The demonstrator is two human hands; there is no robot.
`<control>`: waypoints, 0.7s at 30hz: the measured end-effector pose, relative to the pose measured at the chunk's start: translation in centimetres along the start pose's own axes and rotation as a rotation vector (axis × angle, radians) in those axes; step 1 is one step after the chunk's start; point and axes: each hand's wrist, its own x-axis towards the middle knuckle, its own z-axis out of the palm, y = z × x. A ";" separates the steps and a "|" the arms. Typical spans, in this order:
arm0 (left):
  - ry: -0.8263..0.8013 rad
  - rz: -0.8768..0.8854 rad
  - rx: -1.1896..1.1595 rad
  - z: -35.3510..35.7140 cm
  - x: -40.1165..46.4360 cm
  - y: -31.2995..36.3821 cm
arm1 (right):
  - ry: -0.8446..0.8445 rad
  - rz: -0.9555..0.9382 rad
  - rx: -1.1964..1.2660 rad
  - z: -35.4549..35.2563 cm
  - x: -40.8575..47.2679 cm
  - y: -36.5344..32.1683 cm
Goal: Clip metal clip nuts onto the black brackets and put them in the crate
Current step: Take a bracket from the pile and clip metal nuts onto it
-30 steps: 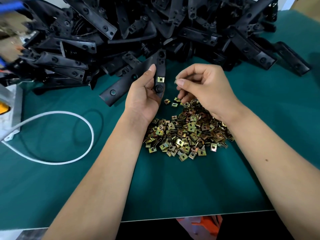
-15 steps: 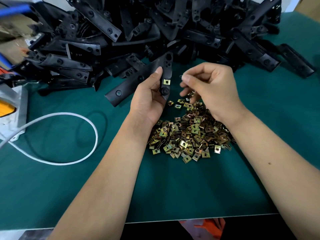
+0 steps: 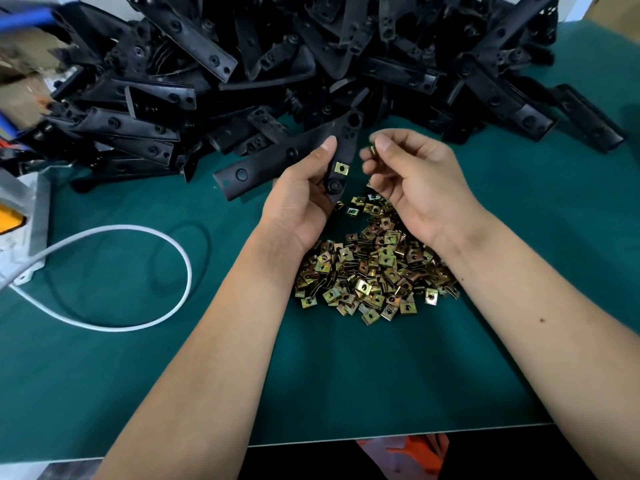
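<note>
Head view: left hand (image 3: pixel 299 202) grips a black bracket (image 3: pixel 294 152) bearing one fitted clip nut (image 3: pixel 341 168) above the green mat, right hand (image 3: pixel 415 181) pinches another clip nut (image 3: pixel 373 149) beside it; that loose pinch could drop it into the nut pile (image 3: pixel 374 268).

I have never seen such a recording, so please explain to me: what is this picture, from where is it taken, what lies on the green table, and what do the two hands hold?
There is no machine here. A person works with bare hands, and the camera sits on their head, looking forward and down. On the green table lies a big heap of black brackets, a pile of small gold-coloured metal clip nuts, and a loop of white cable at the left. The left hand holds one black bracket, which already carries one clip nut. The right hand pinches another small clip nut between thumb and fingers, close to that bracket.
</note>
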 end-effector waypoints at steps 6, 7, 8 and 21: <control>0.016 0.008 -0.008 -0.1 0.4 -0.1 | 0.023 -0.012 -0.087 0.0 0.2 0.0; 0.017 0.007 -0.007 -0.2 0.5 -0.2 | 0.030 -0.020 -0.096 0.0 0.2 -0.1; 0.016 0.004 -0.008 -0.2 0.5 -0.2 | 0.041 -0.030 -0.096 0.0 0.2 -0.1; 0.007 -0.016 0.023 -0.1 0.4 -0.1 | 0.084 -0.087 -0.158 0.1 0.1 -0.4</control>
